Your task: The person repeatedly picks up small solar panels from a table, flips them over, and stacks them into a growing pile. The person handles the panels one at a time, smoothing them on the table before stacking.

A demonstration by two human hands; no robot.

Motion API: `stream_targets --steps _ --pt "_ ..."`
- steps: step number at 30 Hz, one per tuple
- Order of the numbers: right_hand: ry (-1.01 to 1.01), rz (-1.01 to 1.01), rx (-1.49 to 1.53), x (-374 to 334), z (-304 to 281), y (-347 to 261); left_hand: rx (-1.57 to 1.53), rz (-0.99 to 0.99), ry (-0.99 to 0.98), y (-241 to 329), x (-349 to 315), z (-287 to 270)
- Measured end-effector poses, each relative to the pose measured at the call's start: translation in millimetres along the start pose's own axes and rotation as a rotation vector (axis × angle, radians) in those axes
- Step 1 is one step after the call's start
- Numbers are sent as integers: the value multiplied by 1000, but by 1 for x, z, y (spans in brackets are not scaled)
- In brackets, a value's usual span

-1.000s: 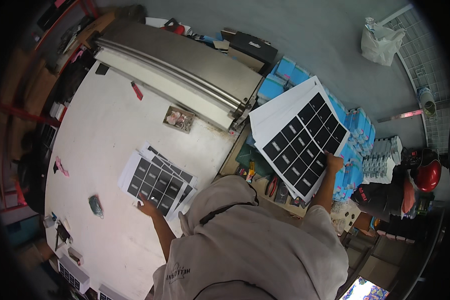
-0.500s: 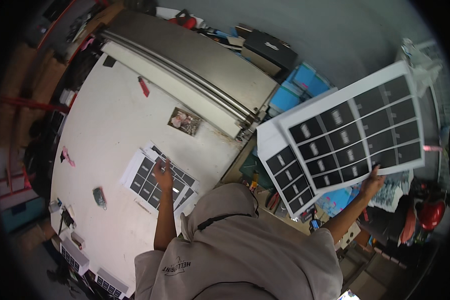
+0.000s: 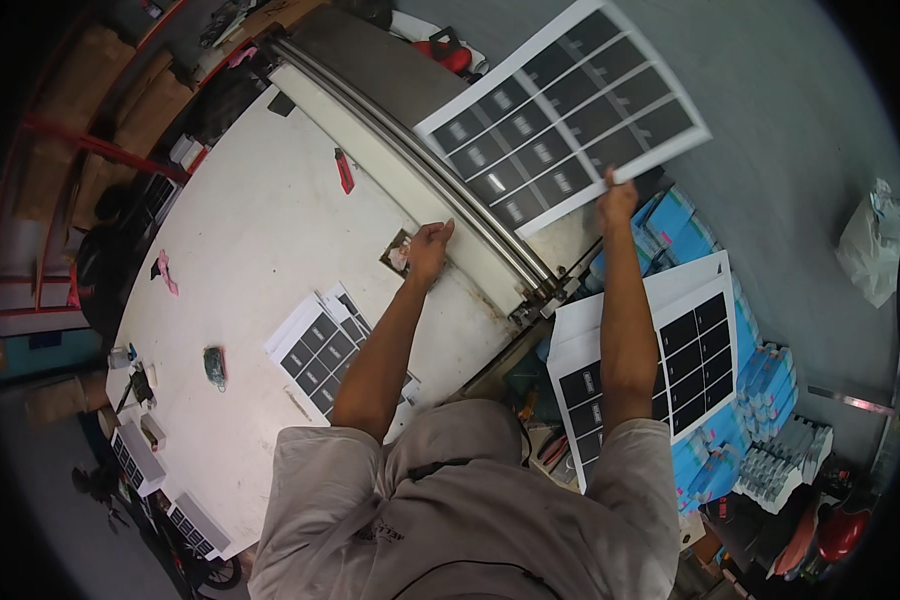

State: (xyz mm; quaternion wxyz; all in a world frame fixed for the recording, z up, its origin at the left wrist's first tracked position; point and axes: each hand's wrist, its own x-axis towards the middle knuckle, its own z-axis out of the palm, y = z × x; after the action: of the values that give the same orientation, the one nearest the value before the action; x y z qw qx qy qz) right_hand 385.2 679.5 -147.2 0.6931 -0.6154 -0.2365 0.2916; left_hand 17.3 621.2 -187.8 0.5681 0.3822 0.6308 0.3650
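My right hand (image 3: 617, 203) grips the lower edge of a large printed sheet (image 3: 570, 115) with rows of black cards on white. This sheet is raised over the metal bed and roller of the machine, slightly blurred by motion. Over the white tabletop, beside the machine's white rail, is my left hand (image 3: 428, 250), its fingers loosely bent and nothing visible in them. It partly covers a small floral picture (image 3: 398, 255). Smaller printed sheets (image 3: 315, 355) lie on the table, partly hidden by my left forearm. More large sheets (image 3: 698, 365) lie under my right forearm.
The machine's long metal roller (image 3: 420, 140) runs along the table's far right side. A red cutter (image 3: 344, 171) and a dark green bundle (image 3: 215, 369) lie on the white table (image 3: 260, 250). Blue stacks (image 3: 770, 390) stand at the right; red shelving (image 3: 80, 140) is at the left.
My right hand has carried the large sheet up and leftward from the stack toward the machine. My left hand has left the small sheets and moved up to the floral picture. The view has shifted.
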Motion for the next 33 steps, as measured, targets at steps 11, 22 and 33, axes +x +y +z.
stream_targets --steps 11,22,33 --pt "363 18 -1525 -165 -311 -111 -437 1 237 -55 -42 -101" --pt "240 629 -938 -222 -425 -99 -178 52 435 -44 -205 -290" --pt "748 478 -1672 -223 -465 -105 25 -122 691 41 -343 -371"
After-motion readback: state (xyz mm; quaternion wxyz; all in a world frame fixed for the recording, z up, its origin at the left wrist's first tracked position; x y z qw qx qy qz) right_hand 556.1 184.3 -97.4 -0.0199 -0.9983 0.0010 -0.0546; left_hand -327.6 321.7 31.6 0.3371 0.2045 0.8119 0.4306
